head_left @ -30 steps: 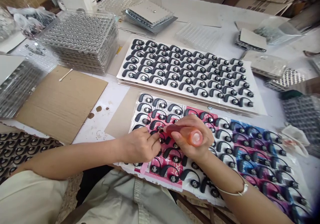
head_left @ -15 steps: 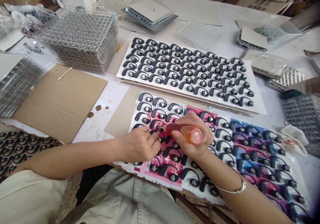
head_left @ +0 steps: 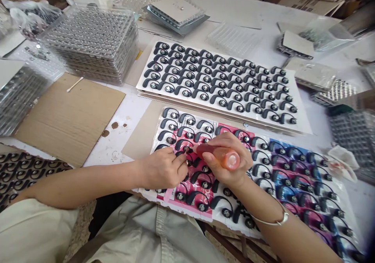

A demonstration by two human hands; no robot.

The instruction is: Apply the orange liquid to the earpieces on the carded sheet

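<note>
The right hand [head_left: 231, 161] is wrapped tight around an orange bottle [head_left: 223, 156], which lies tilted across the palm, its nozzle pointing left beyond the fingers. The nozzle tip meets a black ear hook [head_left: 187, 149] on the colourful printed sheet [head_left: 167, 192]. The left hand [head_left: 164, 170] pinches that ear hook between narrowed fingertips [head_left: 183, 160], just below the nozzle.

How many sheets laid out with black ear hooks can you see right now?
3: the white sheet at the back, the colourful sheet in front of it, and a dark sheet at the lower left edge. More may lie stacked under the white sheet.
</note>
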